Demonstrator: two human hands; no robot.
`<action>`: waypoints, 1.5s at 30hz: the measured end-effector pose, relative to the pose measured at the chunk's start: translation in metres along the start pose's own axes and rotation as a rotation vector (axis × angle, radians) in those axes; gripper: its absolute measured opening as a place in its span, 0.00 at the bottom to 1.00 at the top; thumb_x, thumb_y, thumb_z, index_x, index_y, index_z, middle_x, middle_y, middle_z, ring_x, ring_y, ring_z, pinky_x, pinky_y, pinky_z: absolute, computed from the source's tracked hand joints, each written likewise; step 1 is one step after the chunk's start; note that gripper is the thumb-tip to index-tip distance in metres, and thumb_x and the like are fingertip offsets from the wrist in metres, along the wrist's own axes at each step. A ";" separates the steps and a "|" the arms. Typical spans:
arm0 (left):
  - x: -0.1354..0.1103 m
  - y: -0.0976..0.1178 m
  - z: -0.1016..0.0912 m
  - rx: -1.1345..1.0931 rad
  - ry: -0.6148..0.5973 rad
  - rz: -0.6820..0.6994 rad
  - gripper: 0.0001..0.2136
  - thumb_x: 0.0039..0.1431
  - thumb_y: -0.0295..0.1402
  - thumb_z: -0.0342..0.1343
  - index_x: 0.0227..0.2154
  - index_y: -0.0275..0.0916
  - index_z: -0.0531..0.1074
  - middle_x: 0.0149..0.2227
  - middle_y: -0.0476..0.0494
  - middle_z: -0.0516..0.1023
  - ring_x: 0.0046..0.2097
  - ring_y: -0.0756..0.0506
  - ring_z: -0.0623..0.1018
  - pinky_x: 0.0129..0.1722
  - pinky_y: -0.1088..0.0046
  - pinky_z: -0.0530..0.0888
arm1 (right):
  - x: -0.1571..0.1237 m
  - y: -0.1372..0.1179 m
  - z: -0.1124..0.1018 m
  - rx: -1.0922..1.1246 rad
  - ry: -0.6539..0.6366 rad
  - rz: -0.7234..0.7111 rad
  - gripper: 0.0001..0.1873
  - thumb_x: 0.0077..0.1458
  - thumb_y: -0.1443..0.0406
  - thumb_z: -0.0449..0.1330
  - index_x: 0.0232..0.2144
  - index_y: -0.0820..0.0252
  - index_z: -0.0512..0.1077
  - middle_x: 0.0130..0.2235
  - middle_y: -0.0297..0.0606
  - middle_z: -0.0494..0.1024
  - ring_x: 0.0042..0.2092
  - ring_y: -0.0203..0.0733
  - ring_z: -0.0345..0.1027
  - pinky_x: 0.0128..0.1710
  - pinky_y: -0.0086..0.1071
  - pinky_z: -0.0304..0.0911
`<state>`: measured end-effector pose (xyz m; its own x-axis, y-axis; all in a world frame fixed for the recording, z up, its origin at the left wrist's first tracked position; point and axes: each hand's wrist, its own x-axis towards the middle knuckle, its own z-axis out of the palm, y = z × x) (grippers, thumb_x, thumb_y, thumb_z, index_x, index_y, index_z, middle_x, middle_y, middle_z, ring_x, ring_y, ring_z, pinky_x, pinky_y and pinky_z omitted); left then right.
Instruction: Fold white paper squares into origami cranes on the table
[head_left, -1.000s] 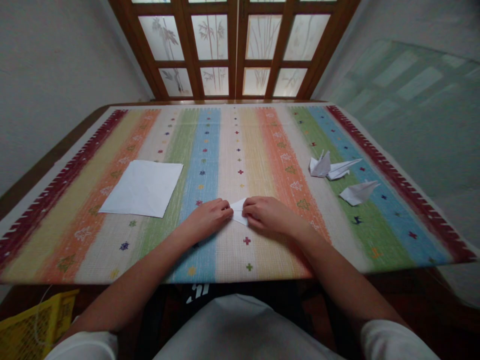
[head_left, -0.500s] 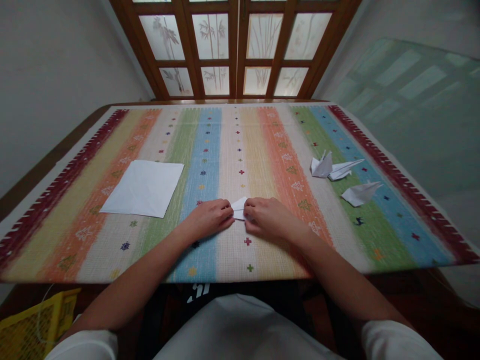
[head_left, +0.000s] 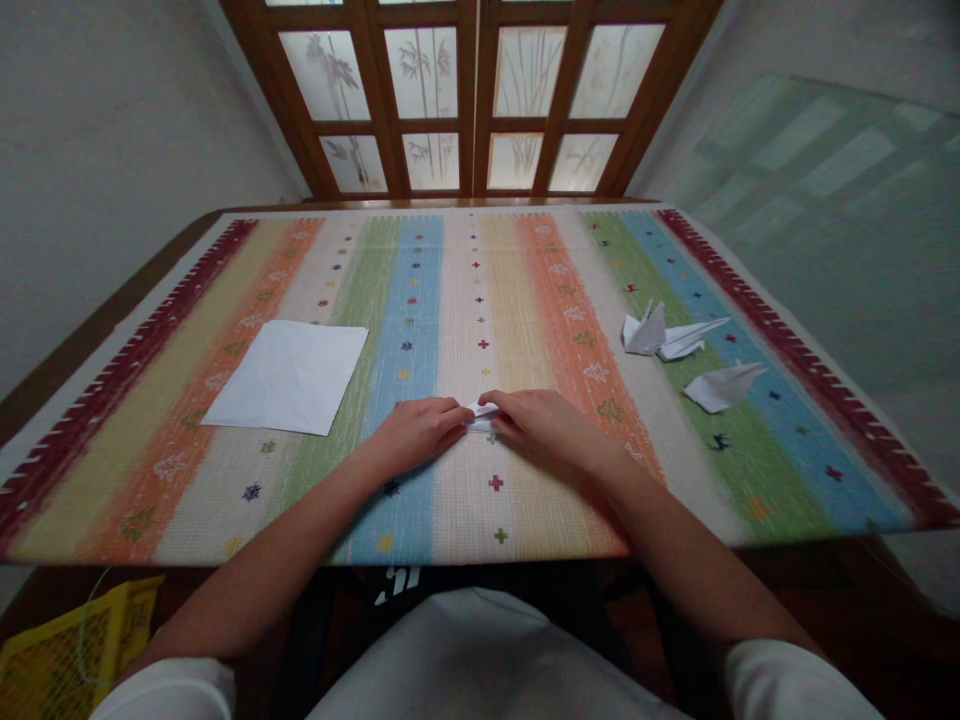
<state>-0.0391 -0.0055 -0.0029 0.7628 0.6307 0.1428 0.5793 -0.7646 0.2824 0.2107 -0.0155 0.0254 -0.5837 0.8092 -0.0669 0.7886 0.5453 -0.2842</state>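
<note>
A small folded piece of white paper (head_left: 482, 417) lies on the woven striped mat (head_left: 457, 300), mostly covered by my hands. My left hand (head_left: 416, 435) presses its fingertips against the paper's left end. My right hand (head_left: 544, 425) lies over the other end, its fingers on top of the fold. The paper's exact shape is hidden under my fingers. To the left, a flat square sheet of white paper (head_left: 286, 377) lies apart from both hands. Farther right are a white origami figure (head_left: 643, 332) and several folded paper darts, including one (head_left: 694, 338) and another (head_left: 722, 388).
The mat covers a wooden table whose near edge runs just beyond my forearms. Wooden-framed frosted glass doors (head_left: 465, 95) stand behind the table. A glass pane (head_left: 825, 200) leans at the right, and a yellow crate (head_left: 75, 640) sits low on the left.
My hands have closed in over the small paper, and my right hand now covers more of it. The paper looks flatter and narrower than before. The other papers have not moved.
</note>
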 end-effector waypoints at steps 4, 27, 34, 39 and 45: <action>0.001 -0.004 0.001 -0.061 -0.024 -0.036 0.12 0.75 0.34 0.53 0.47 0.38 0.82 0.41 0.40 0.82 0.41 0.44 0.82 0.39 0.70 0.77 | 0.000 0.003 0.000 0.016 0.001 0.012 0.12 0.71 0.66 0.57 0.48 0.57 0.81 0.43 0.43 0.86 0.39 0.43 0.77 0.35 0.33 0.55; 0.005 0.007 -0.004 -0.165 0.034 -0.069 0.12 0.71 0.25 0.54 0.49 0.41 0.81 0.46 0.40 0.82 0.48 0.41 0.79 0.50 0.62 0.77 | 0.001 0.006 0.003 0.224 0.028 0.088 0.09 0.61 0.71 0.65 0.41 0.58 0.84 0.44 0.41 0.81 0.42 0.42 0.74 0.42 0.32 0.63; 0.009 0.016 0.013 0.013 0.113 0.176 0.11 0.74 0.26 0.52 0.49 0.35 0.79 0.50 0.36 0.83 0.51 0.40 0.80 0.50 0.61 0.78 | 0.005 0.016 0.006 0.232 0.066 0.014 0.09 0.61 0.71 0.67 0.43 0.58 0.84 0.46 0.44 0.83 0.48 0.49 0.76 0.50 0.39 0.67; 0.014 0.019 0.018 0.089 0.120 0.157 0.10 0.76 0.30 0.52 0.42 0.35 0.79 0.43 0.39 0.84 0.46 0.41 0.80 0.47 0.62 0.78 | 0.007 0.023 0.008 0.263 0.081 -0.008 0.11 0.57 0.70 0.70 0.43 0.58 0.83 0.45 0.43 0.84 0.46 0.49 0.76 0.50 0.39 0.68; 0.019 0.024 0.028 0.037 0.182 0.054 0.09 0.73 0.34 0.58 0.38 0.35 0.77 0.44 0.37 0.82 0.49 0.39 0.80 0.51 0.59 0.79 | 0.007 0.028 0.009 0.285 0.125 -0.002 0.08 0.56 0.68 0.73 0.40 0.56 0.84 0.49 0.45 0.81 0.50 0.51 0.75 0.52 0.41 0.67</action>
<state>-0.0026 -0.0159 -0.0194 0.7302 0.5997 0.3273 0.5516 -0.8002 0.2355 0.2268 0.0035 0.0081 -0.5434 0.8382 0.0468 0.6909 0.4782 -0.5423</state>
